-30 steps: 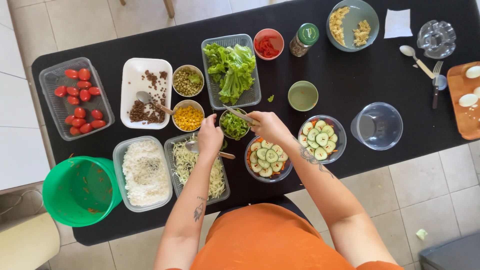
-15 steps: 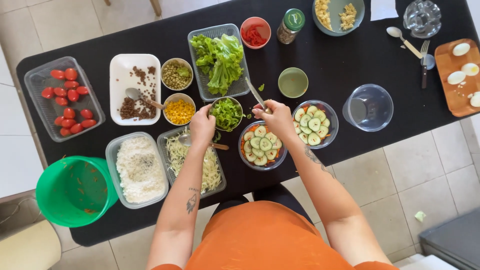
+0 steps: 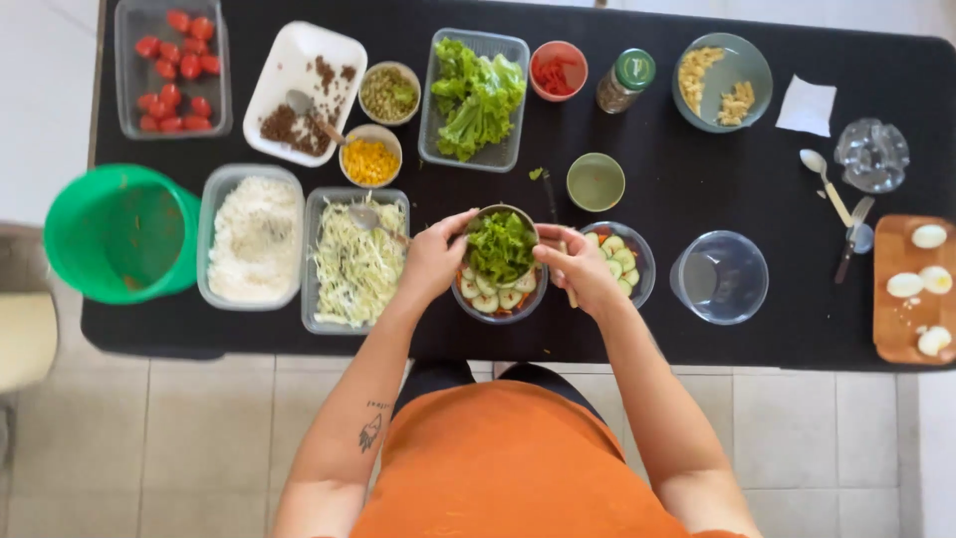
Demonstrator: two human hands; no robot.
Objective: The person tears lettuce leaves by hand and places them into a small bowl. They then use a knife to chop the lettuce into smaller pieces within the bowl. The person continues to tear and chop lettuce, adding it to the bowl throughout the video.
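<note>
A small bowl of chopped green leaves (image 3: 501,244) is held tilted over a glass salad bowl (image 3: 495,302) of cucumber slices at the table's near edge. My left hand (image 3: 433,261) grips the small bowl's left rim. My right hand (image 3: 583,271) touches its right rim and also holds a thin wooden-handled utensil (image 3: 571,296). A second glass bowl of cucumber slices (image 3: 625,257) stands just right of it, partly hidden by my right hand.
On the black table (image 3: 697,189): trays of shredded cabbage (image 3: 357,261), white grains (image 3: 254,239), lettuce (image 3: 476,100) and tomatoes (image 3: 174,70). An empty glass bowl (image 3: 719,277), a green cup (image 3: 596,181), a green bucket (image 3: 119,234) and a board with egg halves (image 3: 914,289) also stand there.
The small bowl of greens has been lifted off the table and brought nearer, over the cucumber salad bowl. Both hands moved with it.
</note>
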